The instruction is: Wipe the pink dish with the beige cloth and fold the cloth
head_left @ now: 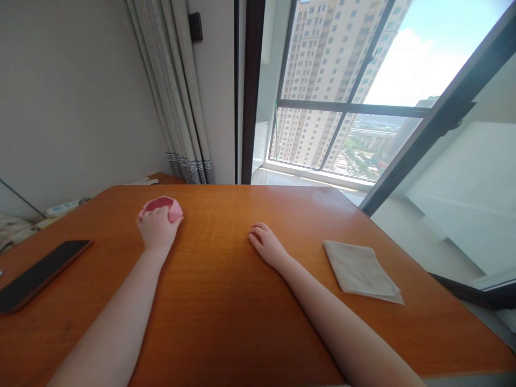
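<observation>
My left hand is closed on a small pink bowl at the left of the wooden table. Its fingers reach over the near rim, and the thumb lies along the right side; part of the bowl is hidden behind them. Near the middle of the table, my right hand rests on the surface with its fingers loosely bent and a little apart. Nothing shows in it. To the right of that hand lies a folded pale cloth, apart from it.
A dark, flat phone-like slab lies at the table's left side. Beyond the left edge is a white power strip. A grey curtain hangs behind the table. A dark-framed glass door stands along the right edge.
</observation>
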A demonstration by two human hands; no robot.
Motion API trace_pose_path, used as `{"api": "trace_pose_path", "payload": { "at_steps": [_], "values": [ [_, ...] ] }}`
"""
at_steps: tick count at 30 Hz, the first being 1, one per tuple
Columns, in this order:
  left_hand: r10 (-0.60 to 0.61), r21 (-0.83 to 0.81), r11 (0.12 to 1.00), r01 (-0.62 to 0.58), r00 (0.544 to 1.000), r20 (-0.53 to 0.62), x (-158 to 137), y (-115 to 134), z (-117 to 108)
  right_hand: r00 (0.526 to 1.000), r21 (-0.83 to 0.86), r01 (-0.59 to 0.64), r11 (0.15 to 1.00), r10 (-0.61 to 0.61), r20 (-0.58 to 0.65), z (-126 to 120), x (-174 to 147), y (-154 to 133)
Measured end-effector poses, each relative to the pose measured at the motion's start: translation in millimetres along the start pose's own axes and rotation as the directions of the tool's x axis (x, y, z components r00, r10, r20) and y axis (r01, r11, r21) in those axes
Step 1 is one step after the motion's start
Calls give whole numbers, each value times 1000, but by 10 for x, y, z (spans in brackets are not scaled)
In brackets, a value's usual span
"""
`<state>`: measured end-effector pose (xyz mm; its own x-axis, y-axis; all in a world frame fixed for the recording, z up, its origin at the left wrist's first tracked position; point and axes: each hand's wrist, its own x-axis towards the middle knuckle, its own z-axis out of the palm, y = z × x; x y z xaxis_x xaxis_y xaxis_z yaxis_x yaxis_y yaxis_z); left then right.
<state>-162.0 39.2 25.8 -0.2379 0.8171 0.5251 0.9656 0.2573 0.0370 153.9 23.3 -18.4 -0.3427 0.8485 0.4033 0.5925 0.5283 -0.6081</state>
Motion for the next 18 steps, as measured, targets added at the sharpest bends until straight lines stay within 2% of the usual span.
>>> {"api": "trace_pose_path", "payload": {
  "at_steps": [5,13,16,18],
  "values": [
    [-102,12,995,102,991,88,-24,-162,61,1000,-6,-21,1000,21,17,-24,4,-15],
    [-80,24,997,78,990,113,-27,-192,128,998,-54,-7,999,11,65,-8,10,-84],
    [-69,25,997,67,990,122,-31,-226,154,997,-220,-72,973,78,21,-152,32,-112],
    [-72,25,997,70,990,121,-39,-236,160,973,-409,-228,883,191,-128,-404,45,-51]
  ]
}}
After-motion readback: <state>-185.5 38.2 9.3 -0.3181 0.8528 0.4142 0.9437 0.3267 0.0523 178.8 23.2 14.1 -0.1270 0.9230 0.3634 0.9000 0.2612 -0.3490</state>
